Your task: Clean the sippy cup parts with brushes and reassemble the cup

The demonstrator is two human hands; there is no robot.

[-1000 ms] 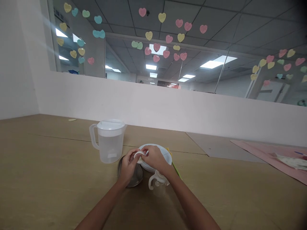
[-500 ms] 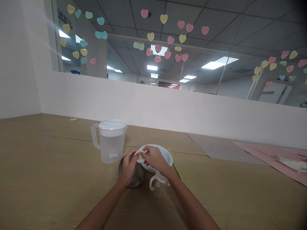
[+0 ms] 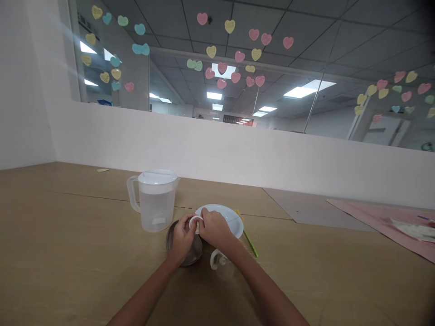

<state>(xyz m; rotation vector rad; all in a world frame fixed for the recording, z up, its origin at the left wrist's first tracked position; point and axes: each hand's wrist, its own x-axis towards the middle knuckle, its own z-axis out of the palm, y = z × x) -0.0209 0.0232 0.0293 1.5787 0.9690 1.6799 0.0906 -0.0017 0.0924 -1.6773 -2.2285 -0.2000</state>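
Note:
A white bottle ring [image 3: 193, 219], small and round, is held in the fingers of both hands above the table. My left hand [image 3: 181, 239] pinches its left edge. My right hand [image 3: 215, 229] has its fingers closed over the right side, with the thumb and fingertips partly hidden at the opening. Below the left hand lies a round dark metal bowl [image 3: 194, 254]. Behind the right hand is a pale oval plate [image 3: 236, 222]. A clear baby bottle with white handles [image 3: 224, 267] stands under my right wrist, partly covered by the forearm.
To the left stands a clear lidded jug [image 3: 157, 210] with a handle. A thin green stick with a yellow end [image 3: 250, 243] lies right of the plate. Farther right are a grey sheet [image 3: 316, 213] and a pink sheet [image 3: 370, 218]. A white wall [image 3: 217, 149] closes off the back.
My right hand has turned over the ring, its fingers now curled more across it. The ring has tilted between the hands. The view has shifted slightly.

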